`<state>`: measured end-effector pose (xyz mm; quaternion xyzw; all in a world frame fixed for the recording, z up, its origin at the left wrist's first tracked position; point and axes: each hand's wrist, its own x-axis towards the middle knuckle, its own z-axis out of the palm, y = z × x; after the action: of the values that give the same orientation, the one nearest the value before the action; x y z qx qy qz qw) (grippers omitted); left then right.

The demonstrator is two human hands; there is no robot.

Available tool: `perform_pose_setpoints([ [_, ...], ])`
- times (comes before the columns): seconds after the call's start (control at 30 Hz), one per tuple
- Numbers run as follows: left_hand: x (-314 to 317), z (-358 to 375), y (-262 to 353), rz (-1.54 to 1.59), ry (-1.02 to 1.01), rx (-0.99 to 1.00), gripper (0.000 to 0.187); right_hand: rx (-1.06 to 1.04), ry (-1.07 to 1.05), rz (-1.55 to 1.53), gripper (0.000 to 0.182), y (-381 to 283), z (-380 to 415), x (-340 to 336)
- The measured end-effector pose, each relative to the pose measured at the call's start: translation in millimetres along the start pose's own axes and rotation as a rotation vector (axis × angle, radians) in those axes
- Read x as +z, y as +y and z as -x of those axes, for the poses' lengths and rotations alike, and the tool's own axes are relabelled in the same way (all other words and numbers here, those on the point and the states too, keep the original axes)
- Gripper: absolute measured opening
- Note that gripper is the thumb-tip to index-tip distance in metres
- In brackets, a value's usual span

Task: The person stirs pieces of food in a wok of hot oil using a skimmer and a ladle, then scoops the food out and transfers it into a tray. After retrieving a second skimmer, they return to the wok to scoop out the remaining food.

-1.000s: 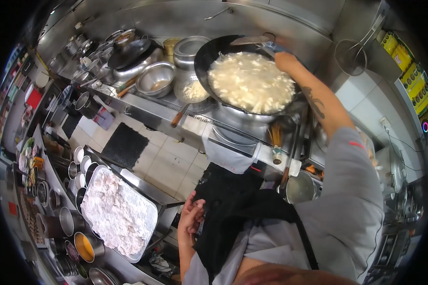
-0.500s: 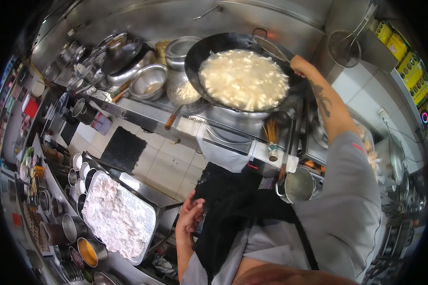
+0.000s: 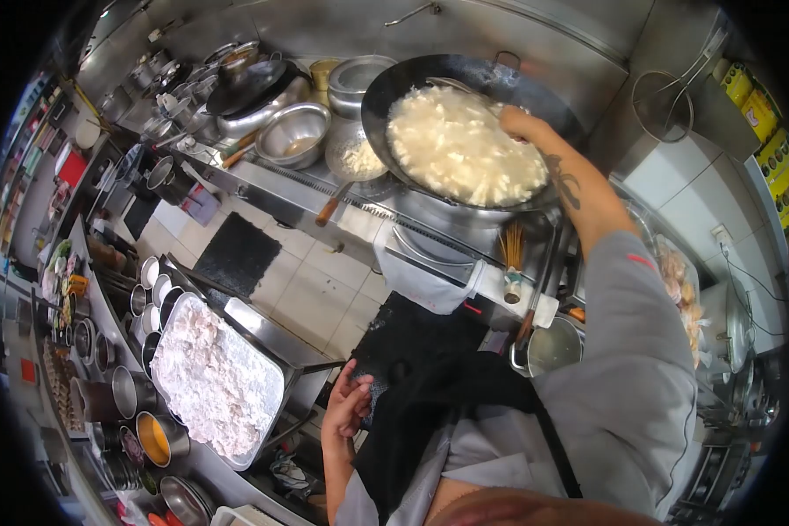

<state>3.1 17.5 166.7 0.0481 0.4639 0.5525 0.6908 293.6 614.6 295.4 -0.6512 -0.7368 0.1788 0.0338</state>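
Up over the wok [image 3: 522,70], my right hand [image 3: 519,125] is closed round the handle of a round-rimmed skimmer [image 3: 450,85]. The skimmer's rim shows at the far side of the wok, partly sunk in pale, frothy liquid. Many light-coloured pieces [image 3: 465,149] fry in that liquid. Low beside the black apron, my left hand [image 3: 348,405] hangs with its index finger stretched and the others loosely bent. It holds nothing and touches nothing that I can see.
A metal tray [image 3: 280,386] of white-floured pieces stands at the left. Behind the counter edge sit a perforated ladle [image 3: 359,162], a steel bowl [image 3: 294,136] and a lidded pot [image 3: 355,83]. A bamboo brush [image 3: 513,254] and a cloth [image 3: 425,272] are at the stove front.
My right hand has moved left and slightly down over the wok. The skimmer's head has swung left from the wok's back rim into the frothy liquid. My left hand has hardly moved.
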Motion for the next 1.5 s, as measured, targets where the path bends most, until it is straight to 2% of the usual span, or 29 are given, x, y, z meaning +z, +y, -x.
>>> perform_pose_setpoints([
  [0.23, 6, -6, 2, -0.027, -0.063, -0.021, 0.072, -0.256, -0.076, 0.078, 0.021, -30, 47, 4],
  [0.27, 6, -7, 2, -0.036, -0.067, -0.028, 0.072, -0.313, -0.120, 0.197, 0.021, -32, 58, -1],
  [0.4, 5, -16, 1, -0.041, -0.131, -0.029, 0.072, -0.306, -0.148, 0.296, 0.025, -9, 75, 5],
  [0.5, 5, -20, 1, -0.057, -0.158, -0.030, 0.072, -0.535, -0.007, 0.464, 0.028, 23, 80, 4],
  [0.7, 7, -34, 7, -0.110, -0.230, -0.042, 0.071, -0.307, 0.050, 0.355, 0.030, 17, 152, -56],
  [0.83, 21, -37, 17, -0.148, -0.245, -0.072, 0.071, -0.397, 0.102, 0.289, 0.028, 33, 180, -85],
  [0.87, 23, -38, 19, -0.160, -0.243, -0.081, 0.071, -0.531, 0.141, 0.303, 0.030, 52, 174, -86],
  [0.97, 29, -42, 25, -0.175, -0.257, -0.084, 0.071, -0.118, -0.047, 0.093, 0.035, -5, 261, -114],
  [1.07, 29, -45, 27, -0.166, -0.264, -0.074, 0.071, -0.122, -0.148, -0.121, 0.039, 5, 282, -111],
  [1.17, 24, -49, 28, -0.140, -0.287, -0.084, 0.070, -0.125, -0.213, -0.179, 0.038, 9, 285, -98],
  [1.27, 25, -51, 27, -0.159, -0.316, -0.082, 0.070, -0.272, -0.128, 0.086, 0.033, 15, 242, -62],
  [1.33, 31, -52, 28, -0.192, -0.313, -0.096, 0.070, -0.458, 0.043, 0.183, 0.028, 48, 171, -13],
  [1.43, 35, -53, 28, -0.219, -0.312, -0.101, 0.070, -0.339, 0.112, 0.068, 0.028, 21, 163, -2],
  [1.5, 33, -54, 28, -0.231, -0.294, -0.101, 0.069, -0.356, 0.154, 0.090, 0.027, 21, 166, -6],
])
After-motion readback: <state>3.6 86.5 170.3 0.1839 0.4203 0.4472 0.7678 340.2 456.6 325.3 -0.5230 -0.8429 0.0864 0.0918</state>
